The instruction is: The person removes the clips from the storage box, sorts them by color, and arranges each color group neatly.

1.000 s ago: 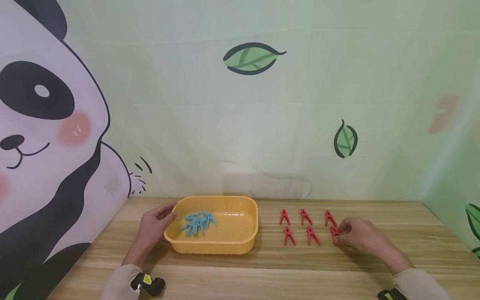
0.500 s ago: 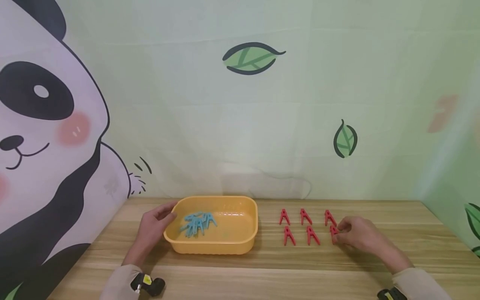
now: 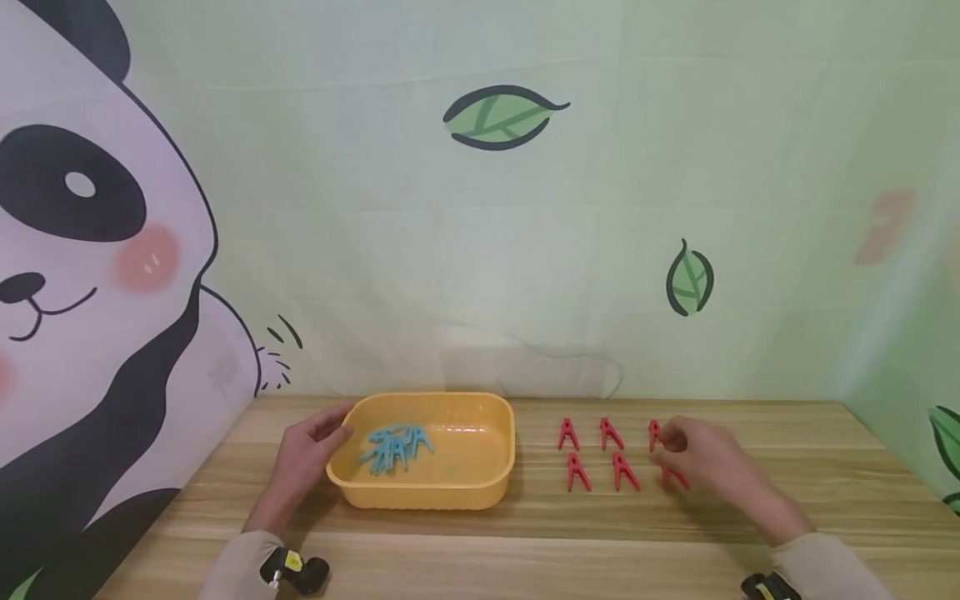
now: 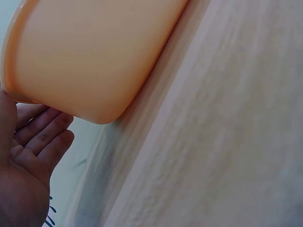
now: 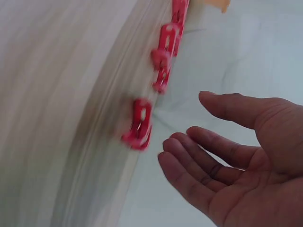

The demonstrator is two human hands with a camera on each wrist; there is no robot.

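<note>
My right hand (image 3: pixel 701 457) hovers over the right end of a two-row group of red clothespins (image 3: pixel 611 454) on the wooden table (image 3: pixel 525 542), with its fingers (image 5: pixel 199 161) loosely spread and holding nothing; the wrist view shows the palm open and the nearest red clothespin (image 5: pixel 138 125) lying just beside the fingertips, apart from them. My left hand (image 3: pixel 303 458) rests against the left end of the yellow tub (image 3: pixel 480 479), fingers relaxed along its wall, not curled round the rim. The tub stands left of the red group and holds a small heap of blue clothespins (image 3: pixel 393 446). I judge the red clothespins to be light, stiff moulded plastic with a spring; each will slide readily on the smooth table top if nudged from the side. The best hold is a pinch of thumb and forefinger across the two flat sides of the body. Squeezing the splayed handle end will open the clip, so I avoid pressure there. The clips lie close together, so I approach from above to avoid disturbing the neighbours. The tub appears to be thin, light plastic and may shift under a push; the resting left hand steadies it.
</note>
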